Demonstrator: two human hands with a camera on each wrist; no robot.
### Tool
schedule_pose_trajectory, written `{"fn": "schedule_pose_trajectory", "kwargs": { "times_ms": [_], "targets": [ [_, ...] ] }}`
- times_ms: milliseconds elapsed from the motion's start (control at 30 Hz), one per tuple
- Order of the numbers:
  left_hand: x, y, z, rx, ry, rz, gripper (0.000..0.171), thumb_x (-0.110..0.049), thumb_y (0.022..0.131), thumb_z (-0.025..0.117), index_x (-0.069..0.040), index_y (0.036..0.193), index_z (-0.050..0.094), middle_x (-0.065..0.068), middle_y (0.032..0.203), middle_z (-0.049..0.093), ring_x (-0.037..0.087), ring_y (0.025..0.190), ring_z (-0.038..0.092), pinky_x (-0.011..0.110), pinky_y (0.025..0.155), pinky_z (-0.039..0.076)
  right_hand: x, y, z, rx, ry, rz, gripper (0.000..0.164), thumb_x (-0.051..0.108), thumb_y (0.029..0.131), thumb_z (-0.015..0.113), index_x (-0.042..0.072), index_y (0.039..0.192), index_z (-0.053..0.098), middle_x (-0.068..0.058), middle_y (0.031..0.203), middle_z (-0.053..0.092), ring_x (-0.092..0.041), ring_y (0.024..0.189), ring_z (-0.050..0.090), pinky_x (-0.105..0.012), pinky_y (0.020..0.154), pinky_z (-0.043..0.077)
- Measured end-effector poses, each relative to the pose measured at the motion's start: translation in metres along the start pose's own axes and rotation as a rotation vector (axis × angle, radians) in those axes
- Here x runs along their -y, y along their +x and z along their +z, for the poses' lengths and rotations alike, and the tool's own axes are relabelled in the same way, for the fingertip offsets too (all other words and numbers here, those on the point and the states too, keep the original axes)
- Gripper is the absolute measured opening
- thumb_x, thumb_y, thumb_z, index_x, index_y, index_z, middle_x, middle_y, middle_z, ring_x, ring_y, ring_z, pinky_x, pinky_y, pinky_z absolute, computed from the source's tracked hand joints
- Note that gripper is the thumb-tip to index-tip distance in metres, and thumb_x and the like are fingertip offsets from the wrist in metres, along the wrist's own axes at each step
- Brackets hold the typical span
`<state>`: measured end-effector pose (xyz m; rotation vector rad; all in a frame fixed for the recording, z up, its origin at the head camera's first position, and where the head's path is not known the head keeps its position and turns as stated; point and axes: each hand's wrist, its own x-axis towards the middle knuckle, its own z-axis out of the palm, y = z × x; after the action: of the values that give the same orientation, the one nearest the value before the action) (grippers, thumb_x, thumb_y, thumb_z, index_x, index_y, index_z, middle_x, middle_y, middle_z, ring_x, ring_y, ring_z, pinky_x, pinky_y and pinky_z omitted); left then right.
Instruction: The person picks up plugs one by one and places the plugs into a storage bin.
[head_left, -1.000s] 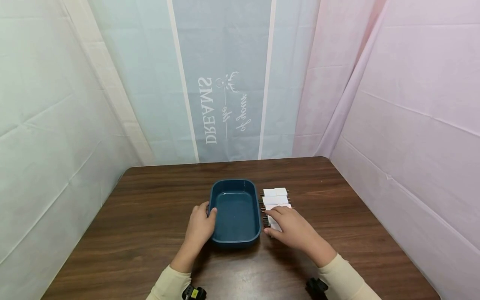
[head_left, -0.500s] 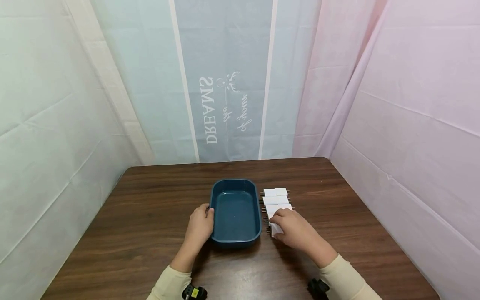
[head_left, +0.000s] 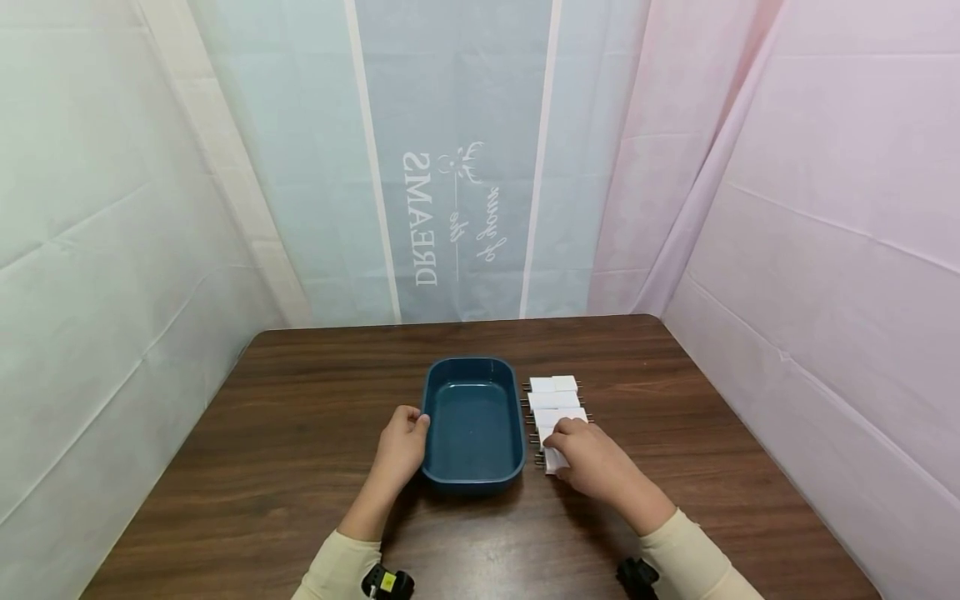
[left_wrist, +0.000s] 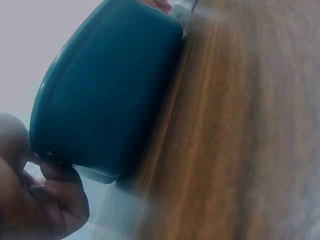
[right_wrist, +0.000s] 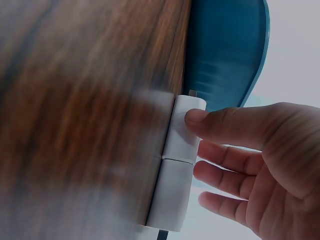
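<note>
A deep teal rectangular baking dish [head_left: 472,433] stands in the middle of the table. At its left wall my left hand [head_left: 400,446] grips the rim, thumb on top and fingers curled against the outside; the left wrist view shows this from the side. To the right of the dish lies a column of white plug adapters [head_left: 553,402] with thin metal prongs sticking out at both ends. My right hand [head_left: 596,467] pinches the nearest row. In the right wrist view its thumb presses the side of a white plug adapter [right_wrist: 184,130], a seam separating it from the block below.
The dark wooden table [head_left: 300,467] carries the dish and the plug adapters close together. Pale cloth curtains [head_left: 465,83] enclose its back and both sides. Black wrist devices [head_left: 388,583] sit at both sleeves.
My right hand has drawn slightly right and its thumb has closed in on the nearest plug adapters. The left hand keeps its hold, its fingers shifting slightly on the dish's rim.
</note>
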<state>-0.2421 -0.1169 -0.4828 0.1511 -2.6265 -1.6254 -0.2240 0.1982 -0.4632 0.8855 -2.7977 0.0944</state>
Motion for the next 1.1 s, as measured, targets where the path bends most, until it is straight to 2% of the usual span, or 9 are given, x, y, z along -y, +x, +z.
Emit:
{"fn": "schedule_pose_trajectory", "kwargs": {
  "times_ms": [267, 467, 800, 1100],
  "targets": [
    [0.0004, 0.0018, 0.0010, -0.026, -0.028, -0.005, 0.024, -0.020, 0.108, 0.051, 0.000, 0.119, 0.055, 0.009, 0.088, 0.056, 0.021, 0.076, 0.054, 0.032, 0.066, 0.044, -0.0012, 0.0004, 0.0021, -0.017, 0.000, -0.013, 0.031, 0.014, 0.072, 0.091, 0.010, 0.099, 0.076, -0.001, 0.091, 0.062, -0.021, 0.085, 0.061, -0.039, 0.075, 0.053],
    [0.0010, 0.0009, 0.0009, -0.014, -0.069, -0.016, 0.022, -0.020, 0.108, 0.050, -0.001, 0.118, 0.055, 0.007, 0.083, 0.053, 0.020, 0.072, 0.051, 0.032, 0.063, 0.043, 0.0000, 0.0007, 0.0018, -0.007, 0.018, -0.007, 0.030, 0.013, 0.073, 0.090, 0.010, 0.099, 0.075, -0.001, 0.091, 0.062, -0.020, 0.085, 0.061, -0.039, 0.075, 0.053],
    [0.0003, -0.0003, -0.0003, -0.010, -0.077, -0.002, 0.023, -0.020, 0.109, 0.049, 0.000, 0.120, 0.054, 0.007, 0.082, 0.051, 0.020, 0.072, 0.050, 0.032, 0.062, 0.042, 0.0017, 0.0023, 0.0007, 0.012, 0.050, 0.000, 0.030, 0.011, 0.072, 0.090, 0.009, 0.097, 0.074, 0.000, 0.090, 0.061, -0.020, 0.084, 0.060, -0.038, 0.074, 0.052],
    [-0.0002, 0.0001, 0.0010, -0.014, -0.084, -0.015, 0.024, -0.021, 0.109, 0.049, 0.000, 0.120, 0.054, 0.007, 0.082, 0.052, 0.020, 0.073, 0.051, 0.031, 0.063, 0.042, 0.0017, 0.0031, -0.0003, 0.047, 0.076, 0.022, 0.030, 0.012, 0.074, 0.089, 0.009, 0.099, 0.074, 0.000, 0.093, 0.063, -0.018, 0.084, 0.061, -0.037, 0.075, 0.054]
  ]
}}
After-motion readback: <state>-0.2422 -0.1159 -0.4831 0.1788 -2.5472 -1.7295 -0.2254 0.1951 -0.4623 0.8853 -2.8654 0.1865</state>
